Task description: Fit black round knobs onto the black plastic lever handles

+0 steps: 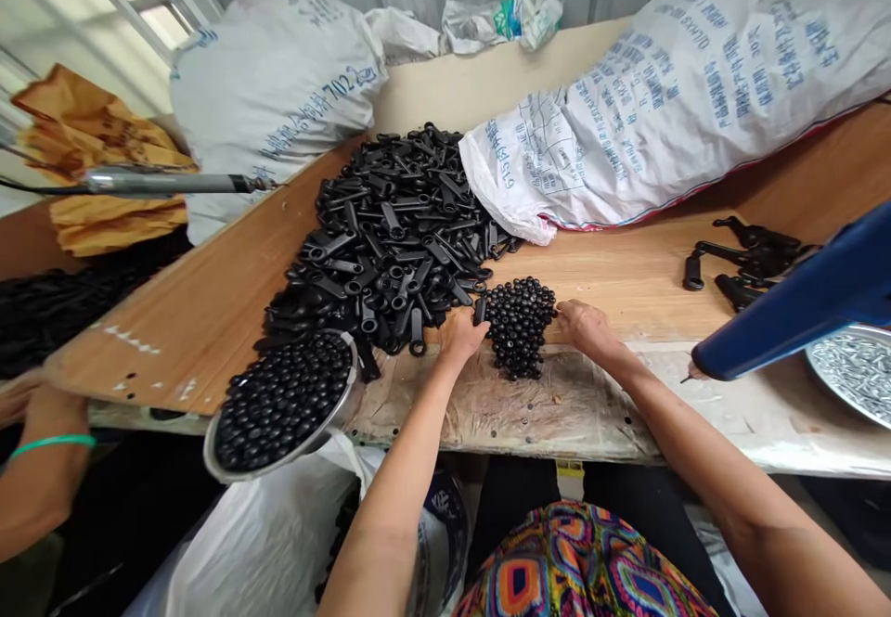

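My left hand (459, 335) is closed on a small black plastic lever arm (480, 310), held upright at the left edge of a pile of black balls (519, 320). At the right edge of that pile is my right hand (586, 327). Its fingertips are pinched together beside the balls; what they hold, if anything, is too small to make out. Behind my left hand rises a large heap of black lever arms (396, 218), each with a ring-shaped end.
A metal bowl (352, 385) of black balls sits at the table's front left edge. To the right are a blue power tool (800, 292), a dish of screws (853, 371) and black cranks (748, 250). White sacks (626, 107) lie behind. A co-worker's arm (48, 459) shows at left.
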Demonstrator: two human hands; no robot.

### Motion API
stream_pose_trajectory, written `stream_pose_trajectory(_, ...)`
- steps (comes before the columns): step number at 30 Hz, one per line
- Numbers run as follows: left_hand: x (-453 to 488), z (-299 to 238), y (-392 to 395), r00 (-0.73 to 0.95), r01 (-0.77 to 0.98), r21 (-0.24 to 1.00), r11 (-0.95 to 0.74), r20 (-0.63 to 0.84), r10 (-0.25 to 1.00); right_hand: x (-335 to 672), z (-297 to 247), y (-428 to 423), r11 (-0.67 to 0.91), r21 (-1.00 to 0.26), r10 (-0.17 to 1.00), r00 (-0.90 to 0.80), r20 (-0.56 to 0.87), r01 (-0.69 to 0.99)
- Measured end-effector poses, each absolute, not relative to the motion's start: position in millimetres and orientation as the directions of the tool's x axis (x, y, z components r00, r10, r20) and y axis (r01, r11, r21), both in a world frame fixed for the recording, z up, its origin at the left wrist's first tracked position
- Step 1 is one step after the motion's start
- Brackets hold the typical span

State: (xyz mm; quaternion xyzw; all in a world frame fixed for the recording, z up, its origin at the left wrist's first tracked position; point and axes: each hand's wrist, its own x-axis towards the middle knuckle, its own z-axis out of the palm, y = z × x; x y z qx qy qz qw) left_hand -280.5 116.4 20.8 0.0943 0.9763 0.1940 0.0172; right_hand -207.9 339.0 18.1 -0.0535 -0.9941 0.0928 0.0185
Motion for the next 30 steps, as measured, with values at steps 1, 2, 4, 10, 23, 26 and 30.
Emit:
stream_pose_trajectory(1, -285.9, 19.9, 116.6, -0.982, 0.171, 0.396, 0.902, -0.012, 0.191, -211.7, 17.1, 340.7, 0.978, -0.178, 0.113, -0.993, 0.017, 0.108)
stream_pose_trajectory(2, -290.6, 18.9, 116.0, -0.982, 0.162, 0.413, 0.896, -0.025, 0.189, -214.9, 16.0, 341.9, 0.979, -0.172, 0.112, -0.994, 0.008, 0.108)
stream_pose_trajectory(4, -296.9, 17.1, 112.9, -0.983, 0.145, 0.455, 0.879, -0.037, 0.181, -219.5, 14.3, 342.5, 0.982, -0.159, 0.105, -0.994, -0.006, 0.104)
stream_pose_trajectory(10, -277.6, 17.8, 95.9, -0.969, 0.204, 0.591, 0.780, 0.009, 0.246, -222.6, 16.5, 339.2, 0.986, -0.143, 0.081, -0.997, -0.019, 0.083)
stream_pose_trajectory(23, -192.4, 7.8, 50.8, -0.613, 0.786, 0.308, 0.536, 0.268, 0.744, -104.0, 23.3, 347.2, 0.994, -0.107, -0.045, -0.988, -0.148, -0.029)
stream_pose_trajectory(26, -192.2, 15.4, 52.2, -0.810, 0.584, 0.401, 0.706, 0.219, 0.545, -97.3, 22.7, 348.7, 0.992, -0.125, -0.049, -0.987, -0.154, -0.030)
stream_pose_trajectory(30, -183.7, 22.2, 76.3, -0.941, 0.327, 0.308, 0.893, 0.023, 0.337, -97.9, 24.8, 349.6, 0.988, -0.153, -0.056, -0.984, -0.169, -0.030)
